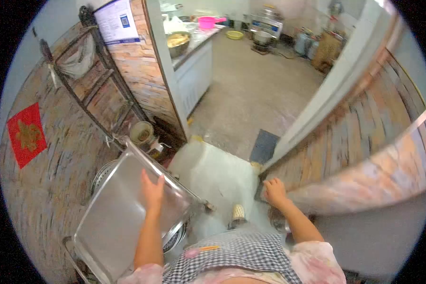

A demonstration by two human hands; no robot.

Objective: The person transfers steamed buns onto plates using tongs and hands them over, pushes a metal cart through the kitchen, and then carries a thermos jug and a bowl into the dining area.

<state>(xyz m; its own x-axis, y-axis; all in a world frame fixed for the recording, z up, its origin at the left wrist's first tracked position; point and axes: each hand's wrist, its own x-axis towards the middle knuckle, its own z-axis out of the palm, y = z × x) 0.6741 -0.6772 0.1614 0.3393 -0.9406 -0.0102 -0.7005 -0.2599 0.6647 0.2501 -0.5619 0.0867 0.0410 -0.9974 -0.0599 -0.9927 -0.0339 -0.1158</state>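
My left hand (152, 190) is over a stainless-steel cart top (111, 222), thumb and fingers apart, with nothing in it. Whether it touches the metal I cannot tell. The cart has a raised rim, and round metal bowls or strainers (175, 238) show partly beneath it. My right hand (274, 191) hangs in front of me with its fingers curled in, near the lower end of the stone-patterned wall (331, 142). Nothing shows in its fingers. A checked apron (236, 255) covers my front, and one patterned shoe (238, 212) is on the floor.
Ahead, a doorway with a pale threshold (213, 175) and a dark mat (264, 146) opens into a kitchen. Inside are a counter (194, 78) with a pink strainer (208, 22), a pot on a burner (262, 38) and gas cylinders (303, 43). A ladder (97, 85) leans at left beside a bucket (142, 132).
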